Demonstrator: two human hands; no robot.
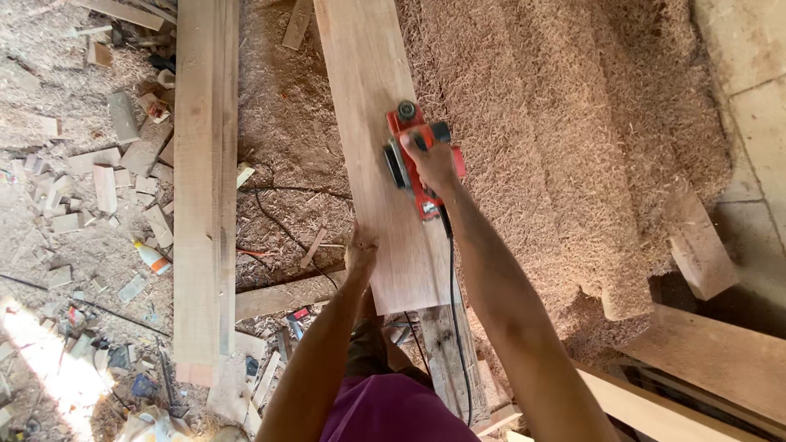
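Observation:
A long pale wooden plank [368,90] runs away from me down the middle of the view. On its right edge sits a red and black electric planer [407,147]. My right hand [430,162] is closed around the planer's handle. A black cord [452,278] trails from the tool back along my right arm. My left hand [360,252] presses against the plank's left edge near its close end, fingers curled on the wood.
A second long plank [205,180] lies parallel on the left. Deep heaps of wood shavings [565,139] cover the ground to the right. Offcuts and small blocks [98,180] litter the left side, with a small bottle [151,258]. More boards [712,360] lie at lower right.

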